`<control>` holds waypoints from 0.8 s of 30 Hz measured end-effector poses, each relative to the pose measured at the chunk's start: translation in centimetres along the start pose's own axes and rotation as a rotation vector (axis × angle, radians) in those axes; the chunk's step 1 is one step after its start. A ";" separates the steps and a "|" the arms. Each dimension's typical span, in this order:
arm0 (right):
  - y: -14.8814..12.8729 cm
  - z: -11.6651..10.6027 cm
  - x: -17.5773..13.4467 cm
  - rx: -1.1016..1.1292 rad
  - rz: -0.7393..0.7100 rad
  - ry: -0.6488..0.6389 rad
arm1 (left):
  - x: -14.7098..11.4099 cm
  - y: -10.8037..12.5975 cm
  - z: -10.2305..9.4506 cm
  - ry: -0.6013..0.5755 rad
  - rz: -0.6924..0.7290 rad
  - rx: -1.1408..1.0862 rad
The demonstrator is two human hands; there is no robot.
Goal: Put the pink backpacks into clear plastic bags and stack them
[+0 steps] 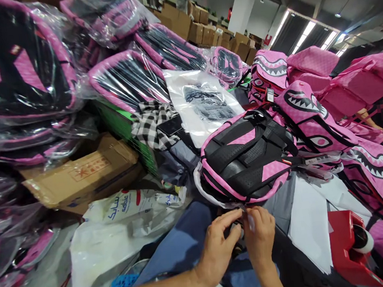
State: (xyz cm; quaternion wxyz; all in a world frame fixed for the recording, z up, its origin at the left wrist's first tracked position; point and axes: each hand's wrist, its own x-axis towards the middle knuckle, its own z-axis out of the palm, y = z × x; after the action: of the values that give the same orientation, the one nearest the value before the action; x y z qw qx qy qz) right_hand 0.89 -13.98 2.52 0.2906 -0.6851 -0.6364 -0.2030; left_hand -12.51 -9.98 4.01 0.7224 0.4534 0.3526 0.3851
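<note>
A pink and black backpack (248,155) lies back-side up in front of me, partly inside a clear plastic bag whose open edge (215,200) hangs toward me. My left hand (220,246) and my right hand (259,235) meet just below the backpack. Both pinch the clear plastic edge between thumb and fingers. A red tape dispenser (353,247) sits to the right of my right hand.
Bagged pink backpacks (16,66) are stacked at left and behind. Unbagged shark-face backpacks (313,116) pile up at right. A flat printed plastic bag (203,100) lies behind. A cardboard box (84,174) and white sack (118,230) lie left. A person stands far back.
</note>
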 end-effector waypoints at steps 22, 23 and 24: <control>0.6 0.1 1.3 0.511 0.601 -0.096 | 5.2 -5.9 1.3 -0.085 -0.235 -0.635; 0.5 -0.1 1.2 0.447 0.562 -0.076 | 5.1 -5.7 1.4 -0.070 -0.228 -0.623; 0.5 -0.4 1.1 0.390 0.525 -0.051 | 5.0 -5.5 1.5 -0.064 -0.232 -0.602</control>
State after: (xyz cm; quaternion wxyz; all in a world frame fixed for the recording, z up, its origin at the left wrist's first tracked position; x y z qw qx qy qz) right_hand 1.51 -13.43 3.48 0.4427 -0.7621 -0.4720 0.0220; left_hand -7.58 -7.76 -1.37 0.8738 0.1881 0.2494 0.3728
